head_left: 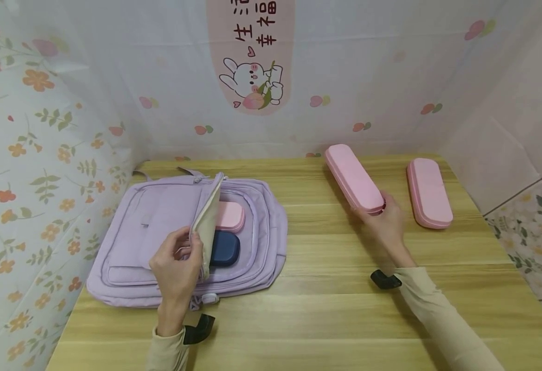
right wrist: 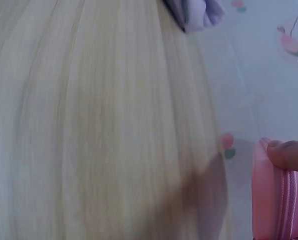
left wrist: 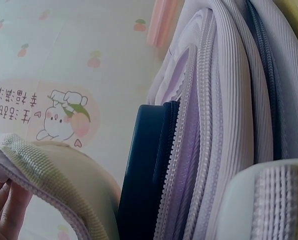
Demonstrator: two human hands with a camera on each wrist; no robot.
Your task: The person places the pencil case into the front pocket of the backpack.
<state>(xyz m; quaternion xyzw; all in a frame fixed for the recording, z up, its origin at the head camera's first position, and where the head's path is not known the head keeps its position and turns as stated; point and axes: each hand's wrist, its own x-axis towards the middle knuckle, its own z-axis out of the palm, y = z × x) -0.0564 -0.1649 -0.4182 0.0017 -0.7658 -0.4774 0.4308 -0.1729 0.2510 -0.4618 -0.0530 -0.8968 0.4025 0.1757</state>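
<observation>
A lavender backpack (head_left: 159, 206) lies flat at the left of the table, its front pocket unzipped. My left hand (head_left: 178, 263) pinches the edge of the pocket flap (head_left: 208, 216) and holds it up; the cream lining (left wrist: 79, 170) shows in the left wrist view. Inside the pocket sit a pink case (head_left: 231, 216) and a dark blue case (head_left: 225, 249), both partly hidden by the flap. My right hand (head_left: 387, 224) grips the near end of a pink zippered pencil case (head_left: 354, 178), thumb on its side in the right wrist view.
Another pink case (head_left: 430, 193) lies on the wooden table (head_left: 326, 309), right of my right hand. A printed cloth (head_left: 354, 67) hangs behind the table's back edge, and floral cloth (head_left: 43, 154) lines the left side.
</observation>
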